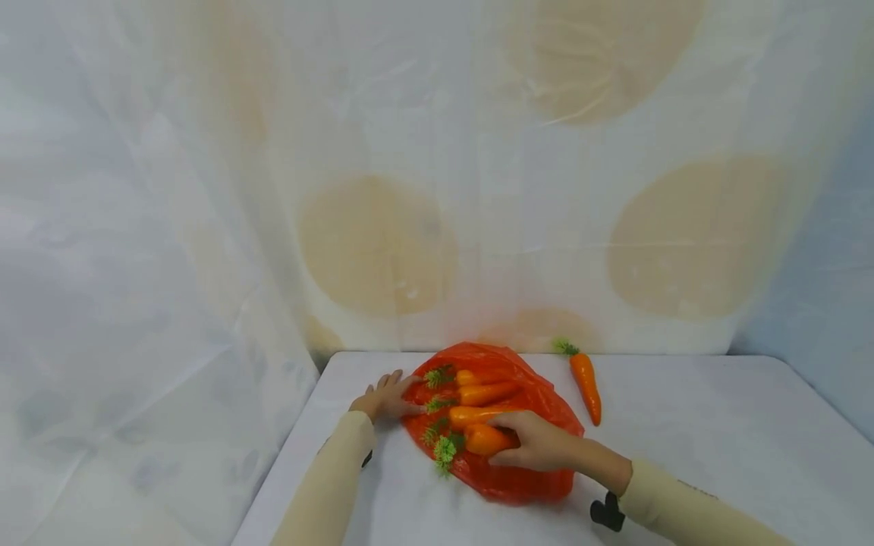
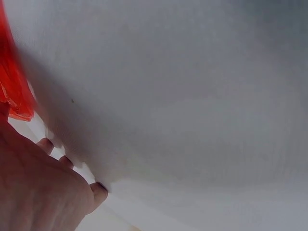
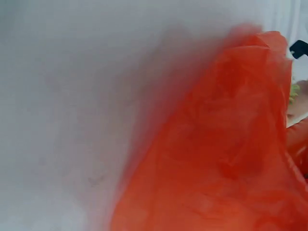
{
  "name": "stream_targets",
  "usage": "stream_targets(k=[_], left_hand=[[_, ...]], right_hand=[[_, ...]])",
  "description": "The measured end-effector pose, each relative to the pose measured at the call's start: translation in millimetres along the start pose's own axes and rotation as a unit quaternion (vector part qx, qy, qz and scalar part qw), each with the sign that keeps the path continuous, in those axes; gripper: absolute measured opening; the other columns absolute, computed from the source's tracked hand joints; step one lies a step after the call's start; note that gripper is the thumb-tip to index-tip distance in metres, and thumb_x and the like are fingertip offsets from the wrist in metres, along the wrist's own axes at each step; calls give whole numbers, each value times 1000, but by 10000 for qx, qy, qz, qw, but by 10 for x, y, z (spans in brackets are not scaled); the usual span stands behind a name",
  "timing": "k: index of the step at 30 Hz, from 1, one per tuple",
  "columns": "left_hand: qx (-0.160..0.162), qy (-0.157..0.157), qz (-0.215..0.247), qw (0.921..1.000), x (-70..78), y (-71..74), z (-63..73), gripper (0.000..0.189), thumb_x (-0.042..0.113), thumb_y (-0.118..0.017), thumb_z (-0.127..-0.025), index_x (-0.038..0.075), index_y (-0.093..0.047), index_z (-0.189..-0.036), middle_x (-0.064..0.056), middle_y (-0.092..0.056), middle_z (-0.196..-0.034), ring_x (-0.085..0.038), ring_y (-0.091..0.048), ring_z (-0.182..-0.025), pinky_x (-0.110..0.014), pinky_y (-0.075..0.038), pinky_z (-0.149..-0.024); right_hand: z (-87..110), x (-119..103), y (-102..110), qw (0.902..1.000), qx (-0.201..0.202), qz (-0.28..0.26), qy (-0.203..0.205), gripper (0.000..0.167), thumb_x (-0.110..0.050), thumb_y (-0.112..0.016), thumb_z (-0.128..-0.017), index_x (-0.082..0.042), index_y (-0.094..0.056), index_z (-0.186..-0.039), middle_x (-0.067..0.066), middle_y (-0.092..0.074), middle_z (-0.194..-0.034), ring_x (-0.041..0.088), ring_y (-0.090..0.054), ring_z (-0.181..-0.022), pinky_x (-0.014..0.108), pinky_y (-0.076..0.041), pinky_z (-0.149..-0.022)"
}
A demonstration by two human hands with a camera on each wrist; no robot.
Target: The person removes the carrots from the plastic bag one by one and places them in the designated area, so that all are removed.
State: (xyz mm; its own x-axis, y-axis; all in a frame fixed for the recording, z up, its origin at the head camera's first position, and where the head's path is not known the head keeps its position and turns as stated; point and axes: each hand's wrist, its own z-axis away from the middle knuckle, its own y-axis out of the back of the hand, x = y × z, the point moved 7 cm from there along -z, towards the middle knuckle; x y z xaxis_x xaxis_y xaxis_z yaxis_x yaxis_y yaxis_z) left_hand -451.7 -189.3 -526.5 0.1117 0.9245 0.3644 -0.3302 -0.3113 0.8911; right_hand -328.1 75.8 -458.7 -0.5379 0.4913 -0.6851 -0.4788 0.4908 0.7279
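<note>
A red plastic bag [image 1: 522,481] lies spread on the white table, with several orange carrots [image 1: 486,393] side by side on it, their green tops toward the left. My right hand [image 1: 546,444] grips the nearest carrot [image 1: 483,440] between thumb and fingers; its tapered end is hidden behind the hand. At the bag's left edge, my left hand [image 1: 391,397] rests with its fingers spread, close to the carrot tops. In the left wrist view, fingertips [image 2: 100,188] touch the table beside the bag [image 2: 12,82]. The right wrist view shows mostly the bag [image 3: 211,154].
One more carrot [image 1: 586,387] lies on the table [image 1: 690,432] to the right of the bag, its green top toward the back. A pale curtain with tan circles [image 1: 378,243] hangs behind the table's far edge and along the left side.
</note>
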Motion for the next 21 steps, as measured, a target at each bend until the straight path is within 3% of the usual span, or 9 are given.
stream_targets(k=[7,13,21], left_hand=[[122,102,-56,9999,-86,-61,-123,80,72,-66,-78,41,-40,-147,-8,-16,-165,-36,-12,-151,-70,-6,-116],[20,80,-74,9999,-2,3,13,80,70,-63,-80,37,-38,-149,-12,-16,-165,-40,-12,-150,-70,-7,-116],[44,8,-126,9999,72,45,145,74,63,-67,-83,36,-41,-147,-12,-20,-164,-39,-17,-149,-68,-13,-116]], right_hand=[[14,-70,158,9985,450,-301,-44,38,-37,-73,-90,-25,-62,-124,-13,-65,-106,8,-60,-92,22,-55,-81],[8,-167,273,9957,808,-446,3,30,-35,-73,-90,-24,-63,-116,-10,-65,-101,11,-60,-89,25,-56,-77],[24,-142,243,9956,718,-596,-63,34,-35,-72,-91,-19,-62,-119,-6,-65,-102,12,-59,-89,25,-56,-77]])
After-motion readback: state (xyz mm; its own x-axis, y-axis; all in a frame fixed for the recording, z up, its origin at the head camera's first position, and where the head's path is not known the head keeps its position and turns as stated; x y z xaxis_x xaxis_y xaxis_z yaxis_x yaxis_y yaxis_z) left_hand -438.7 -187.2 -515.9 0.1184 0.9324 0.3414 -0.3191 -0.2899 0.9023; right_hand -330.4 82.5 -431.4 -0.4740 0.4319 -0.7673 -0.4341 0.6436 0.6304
